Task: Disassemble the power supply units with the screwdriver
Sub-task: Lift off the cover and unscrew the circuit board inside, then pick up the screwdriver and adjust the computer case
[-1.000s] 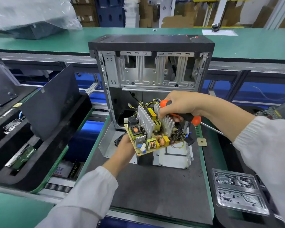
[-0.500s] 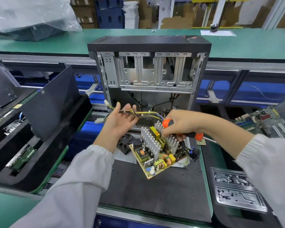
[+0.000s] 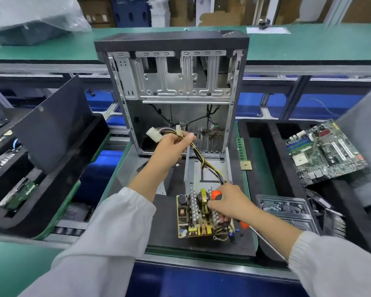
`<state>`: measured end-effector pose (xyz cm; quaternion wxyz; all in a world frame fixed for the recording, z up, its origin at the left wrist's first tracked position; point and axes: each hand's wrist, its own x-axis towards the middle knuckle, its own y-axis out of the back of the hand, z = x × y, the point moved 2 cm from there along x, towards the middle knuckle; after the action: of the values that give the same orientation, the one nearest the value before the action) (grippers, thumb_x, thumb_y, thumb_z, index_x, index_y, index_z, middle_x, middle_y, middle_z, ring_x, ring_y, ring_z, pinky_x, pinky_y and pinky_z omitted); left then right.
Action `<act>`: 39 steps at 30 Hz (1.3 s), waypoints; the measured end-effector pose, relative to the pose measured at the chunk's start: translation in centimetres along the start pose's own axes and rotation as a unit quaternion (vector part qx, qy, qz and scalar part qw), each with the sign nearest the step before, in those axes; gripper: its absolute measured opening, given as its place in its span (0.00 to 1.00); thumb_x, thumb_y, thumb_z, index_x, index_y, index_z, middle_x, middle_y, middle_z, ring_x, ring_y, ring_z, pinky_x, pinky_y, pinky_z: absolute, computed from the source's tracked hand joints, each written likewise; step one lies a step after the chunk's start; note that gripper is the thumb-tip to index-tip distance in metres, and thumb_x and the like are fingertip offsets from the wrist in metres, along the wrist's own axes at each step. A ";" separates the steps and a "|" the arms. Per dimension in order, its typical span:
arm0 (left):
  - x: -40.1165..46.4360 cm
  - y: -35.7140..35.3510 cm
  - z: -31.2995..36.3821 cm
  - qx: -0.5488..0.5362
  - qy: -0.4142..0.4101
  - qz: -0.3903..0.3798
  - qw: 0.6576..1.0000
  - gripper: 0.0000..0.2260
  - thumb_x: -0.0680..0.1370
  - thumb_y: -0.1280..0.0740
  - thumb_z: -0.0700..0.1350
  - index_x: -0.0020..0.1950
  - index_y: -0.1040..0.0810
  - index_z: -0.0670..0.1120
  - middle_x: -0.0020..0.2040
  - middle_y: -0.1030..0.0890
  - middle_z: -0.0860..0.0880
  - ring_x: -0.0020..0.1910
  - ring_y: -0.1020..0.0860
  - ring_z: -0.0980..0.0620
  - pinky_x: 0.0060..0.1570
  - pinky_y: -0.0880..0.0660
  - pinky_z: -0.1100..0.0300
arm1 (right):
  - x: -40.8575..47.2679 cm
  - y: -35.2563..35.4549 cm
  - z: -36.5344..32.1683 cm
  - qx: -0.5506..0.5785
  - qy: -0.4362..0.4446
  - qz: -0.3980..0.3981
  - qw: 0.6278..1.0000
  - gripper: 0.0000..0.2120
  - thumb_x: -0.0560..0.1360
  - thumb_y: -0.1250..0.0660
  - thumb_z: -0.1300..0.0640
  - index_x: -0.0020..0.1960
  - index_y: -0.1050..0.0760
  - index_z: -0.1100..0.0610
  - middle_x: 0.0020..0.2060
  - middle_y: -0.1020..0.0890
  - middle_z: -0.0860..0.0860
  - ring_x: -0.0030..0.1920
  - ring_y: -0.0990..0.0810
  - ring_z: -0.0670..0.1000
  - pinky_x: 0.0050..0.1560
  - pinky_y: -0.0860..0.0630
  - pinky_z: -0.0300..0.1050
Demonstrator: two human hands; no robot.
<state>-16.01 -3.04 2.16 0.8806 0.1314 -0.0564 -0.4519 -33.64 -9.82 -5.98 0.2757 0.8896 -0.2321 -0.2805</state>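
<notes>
Both hands are busy: the left hand point(image 3: 169, 150) grips the cables point(image 3: 204, 161) in front of the case point(image 3: 171, 82). Nearer, the right hand point(image 3: 227, 205) clasps the screwdriver point(image 3: 217, 195) and pinches the board point(image 3: 198, 215), on the mat point(image 3: 165, 221).

- The power supply circuit board point(image 3: 198, 217) is bare, out of its housing: a yellowish board crowded with silver finned heatsinks, a black capacitor, copper coils and a yellow transformer. It sits near the front of the dark mat, tilted slightly.
- Its wire bundle point(image 3: 208, 166), yellow, black and purple, runs from the board's far edge up and left, ending in white plug connectors point(image 3: 153, 133).
- The screwdriver point(image 3: 242, 222) has an orange-and-black handle over the board's right side; its steel shaft slants down to the right.
</notes>
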 end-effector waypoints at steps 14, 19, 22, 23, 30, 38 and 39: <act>0.4 -9.7 3.0 0.082 -0.071 -0.198 0.974 0.12 0.80 0.34 0.41 0.62 0.26 0.39 0.50 0.18 0.40 0.47 0.18 0.46 0.51 0.21 0.55 | -0.6 -3.2 0.9 -0.041 -0.105 0.079 0.990 0.18 0.73 0.33 0.55 0.29 0.38 0.54 0.25 0.30 0.49 0.26 0.29 0.49 0.25 0.36 0.39; 2.1 -13.7 3.2 0.081 -0.047 -0.240 0.966 0.14 0.78 0.34 0.36 0.64 0.26 0.36 0.54 0.18 0.35 0.54 0.19 0.39 0.59 0.24 0.46 | -0.2 -3.4 1.2 -0.036 -0.126 0.056 0.990 0.18 0.73 0.33 0.54 0.30 0.37 0.54 0.27 0.30 0.50 0.27 0.32 0.49 0.29 0.36 0.42; 3.5 -15.4 2.5 0.061 -0.008 -0.246 0.967 0.15 0.79 0.35 0.34 0.65 0.26 0.34 0.53 0.20 0.37 0.50 0.20 0.42 0.60 0.24 0.46 | 0.2 -3.3 1.5 -0.027 -0.122 0.048 0.991 0.19 0.73 0.33 0.54 0.29 0.38 0.54 0.25 0.32 0.50 0.25 0.34 0.49 0.29 0.38 0.42; 4.0 -15.8 2.4 0.059 0.005 -0.252 0.966 0.15 0.79 0.36 0.34 0.66 0.27 0.34 0.53 0.20 0.36 0.50 0.21 0.45 0.60 0.25 0.47 | 0.2 -3.3 1.6 -0.025 -0.122 0.047 0.991 0.18 0.73 0.33 0.54 0.29 0.38 0.54 0.25 0.32 0.50 0.25 0.35 0.49 0.29 0.38 0.42; 5.8 -15.9 0.3 0.129 0.011 -0.256 0.958 0.07 0.80 0.37 0.36 0.42 0.30 0.41 0.39 0.32 0.42 0.40 0.31 0.49 0.48 0.29 0.55 | 0.7 -3.1 1.7 -0.017 -0.106 0.053 0.993 0.18 0.70 0.34 0.57 0.28 0.40 0.54 0.24 0.36 0.50 0.27 0.38 0.49 0.28 0.41 0.42; 5.8 -13.8 -1.1 0.079 0.018 -0.216 0.973 0.14 0.80 0.36 0.35 0.65 0.24 0.34 0.65 0.23 0.38 0.62 0.23 0.43 0.65 0.27 0.48 | 0.8 -2.9 1.5 -0.036 -0.091 0.075 0.992 0.18 0.70 0.34 0.56 0.27 0.40 0.54 0.25 0.36 0.49 0.27 0.38 0.49 0.29 0.41 0.43; 5.7 -13.5 -1.1 0.075 0.017 -0.221 0.972 0.14 0.80 0.36 0.35 0.65 0.24 0.34 0.63 0.22 0.38 0.61 0.22 0.43 0.64 0.27 0.49 | 0.8 -2.9 1.5 -0.041 -0.087 0.080 0.992 0.18 0.69 0.34 0.56 0.27 0.40 0.54 0.25 0.36 0.49 0.27 0.39 0.49 0.29 0.41 0.43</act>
<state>-23.02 -15.00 -2.85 0.7475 0.2139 -0.0444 -0.6273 -33.22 -8.72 -9.10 0.3118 0.8285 -0.3138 -0.3433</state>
